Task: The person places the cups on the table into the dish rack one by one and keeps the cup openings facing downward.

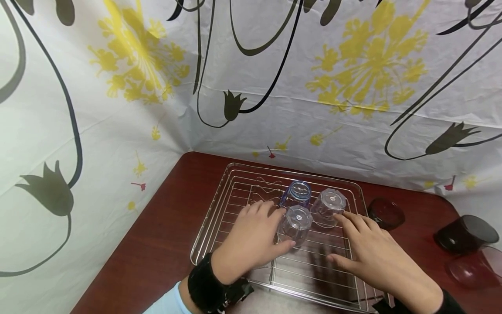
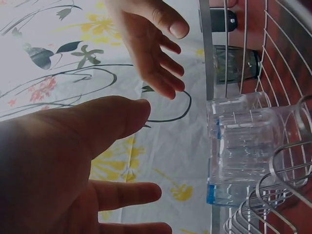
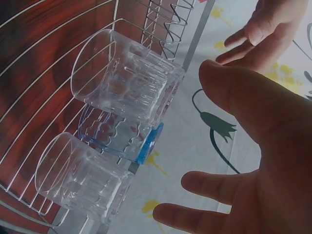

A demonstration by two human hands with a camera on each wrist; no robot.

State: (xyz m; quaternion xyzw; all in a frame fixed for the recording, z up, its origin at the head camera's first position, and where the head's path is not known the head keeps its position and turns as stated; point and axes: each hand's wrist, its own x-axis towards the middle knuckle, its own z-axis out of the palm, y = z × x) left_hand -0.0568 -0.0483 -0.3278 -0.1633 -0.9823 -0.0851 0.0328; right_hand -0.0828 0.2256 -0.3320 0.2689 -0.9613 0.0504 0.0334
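Three faceted drinking glasses stand upside down on a wire rack. One is a clear glass at the front, another a clear glass to its right, and behind them is a blue-tinted glass. My left hand is spread with nothing in it, just left of the front clear glass and overlapping its edge in the head view. Fingers apart, my right hand hovers over the rack's right side, its index fingertip near the right clear glass. Both wrist views show the palms holding nothing.
On the dark red table, right of the rack, are a dark red glass, a black glass and a see-through glass. Wavy wire holders line the rack's back left. Flower-patterned sheeting hangs behind the table.
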